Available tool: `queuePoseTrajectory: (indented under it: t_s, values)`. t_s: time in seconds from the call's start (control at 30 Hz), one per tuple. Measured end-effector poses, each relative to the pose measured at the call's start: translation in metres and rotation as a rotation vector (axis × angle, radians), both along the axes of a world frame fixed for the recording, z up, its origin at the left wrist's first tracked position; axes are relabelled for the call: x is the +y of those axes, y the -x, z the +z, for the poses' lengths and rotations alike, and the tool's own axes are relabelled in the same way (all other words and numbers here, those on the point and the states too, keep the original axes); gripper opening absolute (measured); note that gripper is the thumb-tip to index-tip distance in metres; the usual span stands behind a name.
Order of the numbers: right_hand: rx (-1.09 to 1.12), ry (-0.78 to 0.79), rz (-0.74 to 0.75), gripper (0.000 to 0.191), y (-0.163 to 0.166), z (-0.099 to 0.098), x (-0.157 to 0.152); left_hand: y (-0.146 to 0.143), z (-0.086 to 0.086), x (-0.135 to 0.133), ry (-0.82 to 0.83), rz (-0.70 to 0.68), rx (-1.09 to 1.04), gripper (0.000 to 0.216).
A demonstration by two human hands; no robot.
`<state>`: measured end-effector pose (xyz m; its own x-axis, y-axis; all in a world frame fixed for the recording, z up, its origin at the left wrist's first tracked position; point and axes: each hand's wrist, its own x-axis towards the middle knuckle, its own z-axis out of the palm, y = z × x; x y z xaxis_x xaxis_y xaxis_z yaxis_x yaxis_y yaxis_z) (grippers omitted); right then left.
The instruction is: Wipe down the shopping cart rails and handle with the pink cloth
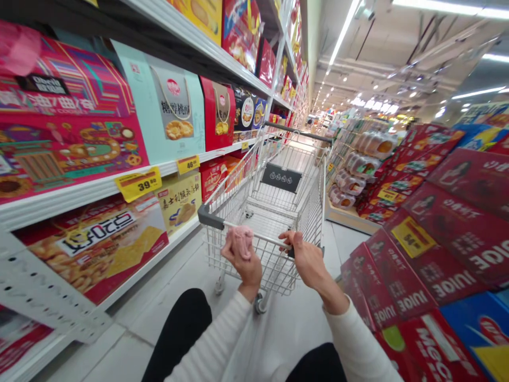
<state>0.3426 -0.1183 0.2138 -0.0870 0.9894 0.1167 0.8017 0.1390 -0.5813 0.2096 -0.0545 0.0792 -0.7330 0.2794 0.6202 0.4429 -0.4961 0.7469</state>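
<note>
A metal shopping cart [292, 218] stands in front of me, its near rim [258, 234] running between grey plastic corners. My left hand [249, 269] is closed around a crumpled pink soft thing, perhaps a cloth [242, 241], and rests at that rim. I cannot tell whether its fingers also grip the wire. Over to the right, my right hand [307, 261] is closed on the cart's rim beside the dark corner piece. The basket shows only bare wire. A black handlebar [298, 132] crosses the cart's far end, above a dark sign panel [280, 177].
Shelves [181, 167] of boxed biscuits with yellow price tags line the left side. On the right, stacked red juice boxes [409, 276] come close to my right arm. Farther along stands a display of bundled packages [353, 170]. Pale floor tiles [137, 331] lie below.
</note>
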Motion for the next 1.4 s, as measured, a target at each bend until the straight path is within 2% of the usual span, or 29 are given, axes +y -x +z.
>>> queuePoseTrajectory:
  t_s: [0.1, 0.17, 0.23, 0.33, 0.4, 0.47, 0.53, 0.63, 0.7, 0.77, 0.83, 0.97, 1.0, 1.07, 1.13, 1.23, 1.27, 1.33, 1.4]
  values:
    - [-0.125, 0.052, 0.158, 0.090, -0.013, 0.018, 0.003, -0.024, -0.029, -0.013, -0.061, -0.026, 0.212, 0.042]
    - [-0.271, -0.009, 0.276, 0.082, -0.030, 0.027, 0.011, -0.019, -0.034, -0.017, -0.074, -0.075, 0.291, 0.044]
    - [-0.375, -0.110, 0.363, 0.076, -0.050, 0.029, 0.022, -0.003, -0.025, -0.013, -0.038, -0.045, 0.197, 0.044]
    - [-0.337, -0.138, 0.428, 0.083, -0.067, 0.019, 0.038, 0.019, 0.006, -0.001, -0.020, 0.061, -0.037, 0.053]
    - [-0.306, -0.160, 0.390, 0.084, -0.068, 0.007, 0.045, 0.019, 0.024, 0.004, -0.056, 0.050, -0.046, 0.058]
    - [-0.243, -0.162, 0.348, 0.085, -0.062, -0.003, 0.049, 0.001, 0.029, 0.002, -0.081, -0.006, 0.061, 0.060]
    - [-0.173, -0.173, 0.308, 0.086, -0.054, -0.010, 0.050, -0.027, 0.019, -0.007, -0.094, -0.076, 0.217, 0.062]
    - [-0.116, -0.217, 0.262, 0.087, -0.046, -0.013, 0.051, -0.062, -0.012, -0.024, -0.180, -0.200, 0.433, 0.063]
    - [-0.101, -0.244, 0.242, 0.087, -0.042, -0.013, 0.051, -0.068, -0.029, -0.028, -0.232, -0.256, 0.530, 0.060]
    - [-0.094, -0.261, 0.223, 0.086, -0.041, -0.013, 0.051, -0.058, -0.033, -0.022, -0.260, -0.271, 0.576, 0.056]
    - [-0.082, -0.270, 0.213, 0.087, -0.040, -0.013, 0.051, -0.035, -0.022, -0.009, -0.248, -0.219, 0.512, 0.053]
    - [-0.010, -0.307, 0.188, 0.088, -0.037, -0.018, 0.049, 0.010, 0.023, 0.016, -0.117, 0.008, 0.150, 0.056]
    - [0.015, -0.319, 0.181, 0.088, -0.037, -0.019, 0.049, 0.014, 0.033, 0.016, -0.109, 0.030, 0.127, 0.058]
    - [0.059, -0.338, 0.170, 0.088, -0.034, -0.022, 0.048, 0.008, 0.042, 0.009, -0.099, -0.014, 0.158, 0.059]
    - [0.093, -0.352, 0.163, 0.090, -0.030, -0.024, 0.047, -0.016, 0.036, -0.007, -0.110, -0.113, 0.251, 0.059]
    - [0.134, -0.368, 0.140, 0.090, -0.025, -0.024, 0.045, -0.055, 0.011, -0.034, -0.164, -0.256, 0.443, 0.058]
    - [0.150, -0.371, 0.135, 0.090, -0.024, -0.023, 0.044, -0.062, 0.002, -0.039, -0.172, -0.264, 0.459, 0.058]
    - [0.180, -0.373, 0.135, 0.090, -0.022, -0.021, 0.042, -0.061, -0.008, -0.042, -0.206, -0.268, 0.544, 0.057]
    - [0.189, -0.373, 0.142, 0.091, -0.021, -0.019, 0.040, -0.043, -0.009, -0.034, -0.237, -0.251, 0.635, 0.055]
